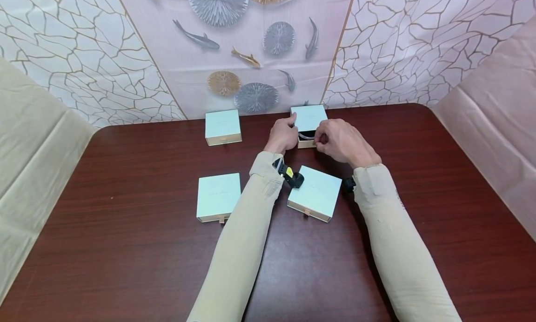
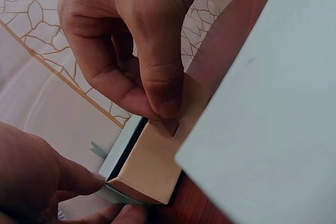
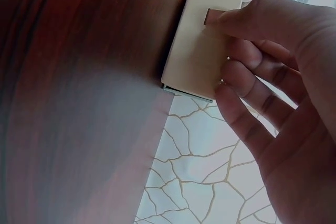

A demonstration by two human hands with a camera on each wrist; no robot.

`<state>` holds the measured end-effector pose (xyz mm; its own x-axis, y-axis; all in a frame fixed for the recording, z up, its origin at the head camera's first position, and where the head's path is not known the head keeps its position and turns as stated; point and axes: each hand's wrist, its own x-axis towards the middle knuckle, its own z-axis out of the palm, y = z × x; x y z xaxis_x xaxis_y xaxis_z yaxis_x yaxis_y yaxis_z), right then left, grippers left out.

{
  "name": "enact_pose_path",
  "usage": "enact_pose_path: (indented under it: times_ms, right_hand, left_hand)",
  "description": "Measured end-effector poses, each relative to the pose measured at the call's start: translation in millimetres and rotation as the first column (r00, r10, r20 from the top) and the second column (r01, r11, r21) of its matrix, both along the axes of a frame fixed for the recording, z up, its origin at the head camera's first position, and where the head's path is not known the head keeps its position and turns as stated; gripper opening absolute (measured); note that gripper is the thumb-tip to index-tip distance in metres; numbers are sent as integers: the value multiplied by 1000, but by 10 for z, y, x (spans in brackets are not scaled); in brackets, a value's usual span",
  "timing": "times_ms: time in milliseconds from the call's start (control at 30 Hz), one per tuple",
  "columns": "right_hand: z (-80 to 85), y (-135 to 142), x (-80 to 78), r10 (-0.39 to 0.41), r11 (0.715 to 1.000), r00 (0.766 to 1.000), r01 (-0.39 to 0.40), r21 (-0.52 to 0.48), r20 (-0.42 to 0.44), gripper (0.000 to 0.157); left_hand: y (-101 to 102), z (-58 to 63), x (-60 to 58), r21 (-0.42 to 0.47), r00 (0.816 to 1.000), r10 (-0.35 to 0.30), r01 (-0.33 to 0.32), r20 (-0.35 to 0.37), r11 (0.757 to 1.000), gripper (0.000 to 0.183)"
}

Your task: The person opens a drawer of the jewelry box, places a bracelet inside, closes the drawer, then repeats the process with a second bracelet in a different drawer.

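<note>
At the back right, a pale mint drawer box [image 1: 309, 116] has its cream drawer [image 1: 306, 145] pulled partly out towards me. Inside the gap is a black interior with a curved silvery piece [image 1: 304, 137] showing; its kind is not clear. My left hand [image 1: 283, 134] grips the box's left side, thumb along the upper edge. With thumb and forefinger, my right hand [image 1: 341, 139] pinches the small ribbon tab [image 2: 168, 126] on the drawer front, hiding part of it. In the right wrist view, the other fingers curl beside the drawer front [image 3: 197, 51].
Matching mint boxes stand at the back left [image 1: 223, 125], front left [image 1: 218, 195] and front right [image 1: 316, 191], the last one turned askew between my forearms. The dark wooden table [image 1: 125, 247] ends at a patterned cloth backdrop [image 1: 251, 61] just behind the back boxes.
</note>
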<state>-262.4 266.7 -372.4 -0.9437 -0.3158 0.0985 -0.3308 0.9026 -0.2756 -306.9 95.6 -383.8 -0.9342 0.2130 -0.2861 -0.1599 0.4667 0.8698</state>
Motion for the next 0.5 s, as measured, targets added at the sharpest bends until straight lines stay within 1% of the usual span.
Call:
enact_pose_path:
  times_ms: [300,500]
  right_hand:
    - [-9,-3,-9,-11,1000,1000,11,-6,-8,10]
    - [-14,-8,-16,-17,1000,1000,17,-4,-4,9]
  left_hand:
    - [-5,-2,3,11,1000,-5,5,-4,1000,52]
    - [-27,7,1,26,1000,-21,20,5,999,53]
